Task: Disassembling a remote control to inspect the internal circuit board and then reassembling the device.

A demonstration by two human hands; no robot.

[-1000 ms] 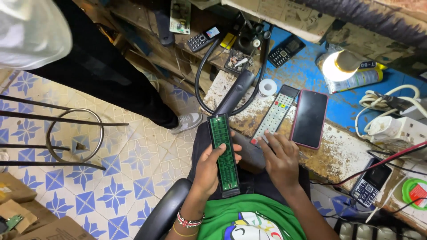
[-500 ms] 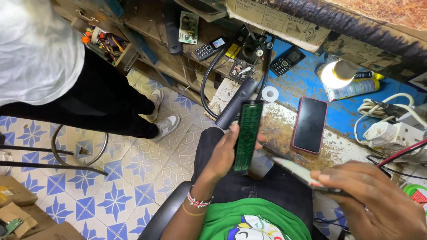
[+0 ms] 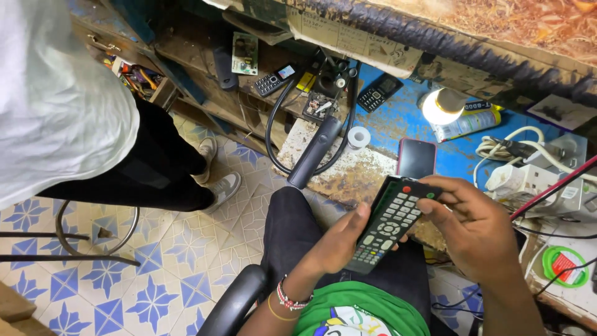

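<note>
Remote control (image 3: pixel 390 225) sat clasped in both grips: left hand (image 3: pixel 339 244) underneath, right hand (image 3: pixel 476 231) pinching its top, near the desk (image 3: pixel 348 171).

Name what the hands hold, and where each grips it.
A black remote control: the left hand grips its lower half from beneath; the right hand pinches its top end.

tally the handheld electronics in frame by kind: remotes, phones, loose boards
Remote controls: 2. One grey held between the left hand and right hand, one long and dark on the bench.
Phones: 3. One smartphone, two keypad phones.
Loose circuit boards: 1.
Total: 6
</note>
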